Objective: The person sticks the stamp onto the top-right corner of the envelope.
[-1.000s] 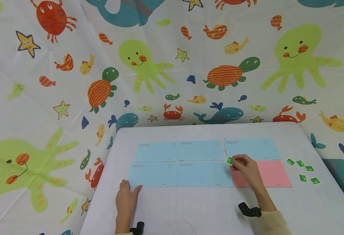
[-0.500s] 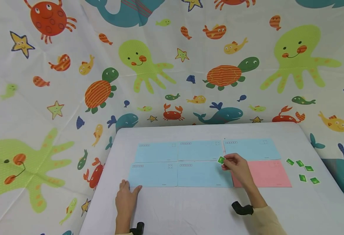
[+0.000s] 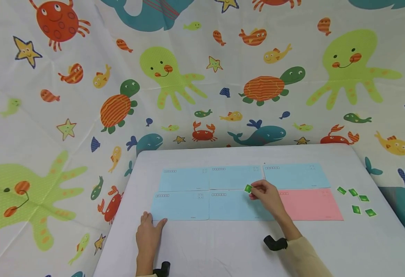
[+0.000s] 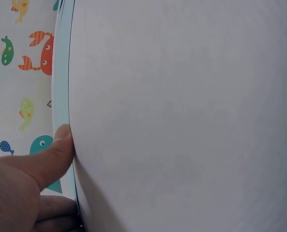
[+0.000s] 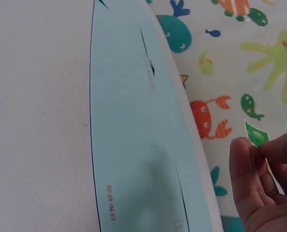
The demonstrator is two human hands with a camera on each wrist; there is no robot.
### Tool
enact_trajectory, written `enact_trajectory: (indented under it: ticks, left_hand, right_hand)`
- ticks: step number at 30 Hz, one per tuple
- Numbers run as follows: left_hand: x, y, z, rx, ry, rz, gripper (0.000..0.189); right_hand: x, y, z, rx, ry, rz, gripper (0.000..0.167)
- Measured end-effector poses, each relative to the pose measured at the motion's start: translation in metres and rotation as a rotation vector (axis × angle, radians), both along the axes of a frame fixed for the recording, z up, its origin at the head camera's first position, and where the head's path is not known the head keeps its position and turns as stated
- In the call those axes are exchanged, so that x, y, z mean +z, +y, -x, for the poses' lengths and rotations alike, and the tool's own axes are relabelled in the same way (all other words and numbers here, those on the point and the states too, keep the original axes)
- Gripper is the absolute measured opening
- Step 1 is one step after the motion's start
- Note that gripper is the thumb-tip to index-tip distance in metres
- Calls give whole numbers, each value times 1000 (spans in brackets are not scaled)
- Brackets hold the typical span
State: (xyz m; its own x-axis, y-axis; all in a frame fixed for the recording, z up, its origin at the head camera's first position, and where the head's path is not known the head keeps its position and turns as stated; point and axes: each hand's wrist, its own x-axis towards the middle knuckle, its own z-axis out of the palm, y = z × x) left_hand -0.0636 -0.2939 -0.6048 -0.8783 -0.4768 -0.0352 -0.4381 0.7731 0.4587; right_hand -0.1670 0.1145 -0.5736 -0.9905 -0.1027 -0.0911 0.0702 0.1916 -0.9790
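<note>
My right hand (image 3: 268,196) pinches a small green stamp (image 3: 248,188) between thumb and fingers. It is over the back edge of the front-middle blue envelope (image 3: 231,209). In the right wrist view the stamp (image 5: 257,135) sticks out past the fingertips, with blue paper beside the hand (image 5: 264,188). At the near-left corner of the front-left blue envelope (image 3: 181,207) rests my left hand (image 3: 148,234), thumb spread. The left wrist view has that thumb on the envelope's edge (image 4: 61,77).
Three more blue envelopes (image 3: 183,180) lie in the back row. A pink envelope (image 3: 314,206) is at front right. Several green stamps (image 3: 356,209) lie loose on the white table (image 3: 223,250). Behind hangs a cloth (image 3: 230,57) printed with sea animals.
My right hand has moved left with the stamp, from the pink envelope's left edge to over the front-middle blue envelope. The left hand has stayed in place.
</note>
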Motion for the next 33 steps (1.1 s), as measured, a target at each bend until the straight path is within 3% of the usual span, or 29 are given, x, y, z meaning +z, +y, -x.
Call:
enact_trajectory:
  ticks: [19, 33]
  left_hand:
    - [-1, 0, 1, 7, 9, -10, 74]
    - [-1, 1, 1, 17, 23, -24, 74]
  right_hand:
    - [-11, -37, 13, 36, 19, 25, 18]
    - [-15, -62, 18, 96, 63, -21, 19]
